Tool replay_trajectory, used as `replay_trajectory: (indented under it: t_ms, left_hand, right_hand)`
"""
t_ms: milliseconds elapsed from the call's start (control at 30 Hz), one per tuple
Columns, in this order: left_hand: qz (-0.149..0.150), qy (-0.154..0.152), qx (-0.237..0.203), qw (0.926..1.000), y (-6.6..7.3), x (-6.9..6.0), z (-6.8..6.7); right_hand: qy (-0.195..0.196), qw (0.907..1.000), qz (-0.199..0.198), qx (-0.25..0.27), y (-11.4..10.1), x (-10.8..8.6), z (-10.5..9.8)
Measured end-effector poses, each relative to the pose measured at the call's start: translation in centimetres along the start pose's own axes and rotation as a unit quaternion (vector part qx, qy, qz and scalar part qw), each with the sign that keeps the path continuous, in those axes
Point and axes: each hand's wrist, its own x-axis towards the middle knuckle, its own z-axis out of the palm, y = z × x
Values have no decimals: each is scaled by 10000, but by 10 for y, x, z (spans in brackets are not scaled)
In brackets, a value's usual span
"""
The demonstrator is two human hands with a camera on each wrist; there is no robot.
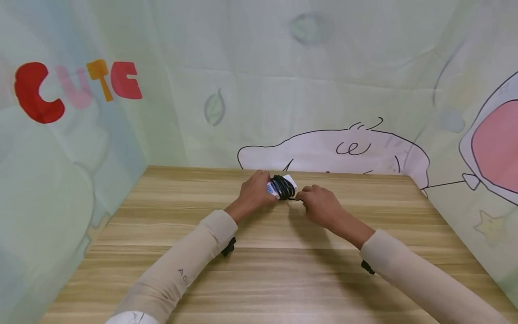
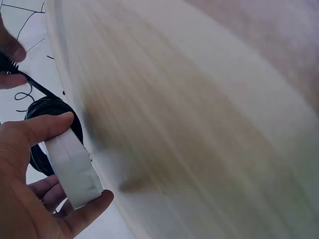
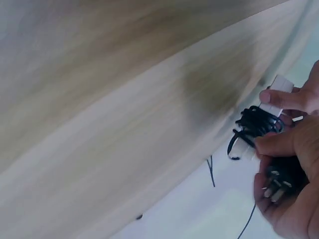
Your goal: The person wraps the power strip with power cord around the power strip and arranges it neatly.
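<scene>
My left hand [image 1: 256, 189] grips one end of a white power strip [image 2: 72, 164], thumb on one side and fingers on the other. Its sockets do not show. A black power cord [image 1: 283, 186] is wound in several loops round the strip's middle. Close on the right, my right hand [image 1: 321, 204] holds the cord's black plug [image 3: 283, 175], whose metal prongs stick out beside the fingers in the right wrist view. A short length of cord runs from the loops to this hand. The strip is held tilted above the far part of the table.
A wood-grain table [image 1: 259, 279] stretches beneath both arms. Behind its far edge hangs a printed cloth backdrop [image 1: 259, 81] with cartoon drawings, which also covers both sides. Dark straps or mounts show under both sleeves.
</scene>
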Motion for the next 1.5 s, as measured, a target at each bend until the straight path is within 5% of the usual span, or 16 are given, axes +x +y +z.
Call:
replay_trajectory:
  t_ms: [200,367,567,800,967,1067,1200,1300,1400,1500]
  left_hand:
    - [29,85,79,9999,-34,28,36]
    - [-69,-100,80,9999,-19,24,26]
    - [193,-322,73,9993,-1,9,4]
    - [768,-205,103,9968,-27,27,24]
    - [898,-276,-71,9956,-43,42,38]
    - [1055,-321,-232,9936,-53,51,44]
    - [1154,-512,-350,9914,-48,49,34]
    - [1169,-475,-272,9916,-47,49,34]
    - [1109,-513,-244,9922,-59,62,47]
    - [1135,-653,-337,9908,-58,57,39]
  right_hand:
    - [700,9960,-430,361,9,4,3]
    - [850,9863,-544,1304,17,9,3]
    - [685,9834,-669,1539,20,21,3]
    - [362,9815,-205,1869,23,40,8]
    - [186,9731,343,2273,30,52,12]
    - [-276,9603,523,2726,34,56,12]
    - [-1094,9208,967,3617,39,59,12]
    - [-1316,8969,1298,4016,41,60,12]
    - [-1286,8938,1402,4062,39,60,11]
    - [-1239,8998,1451,3923,37,61,11]
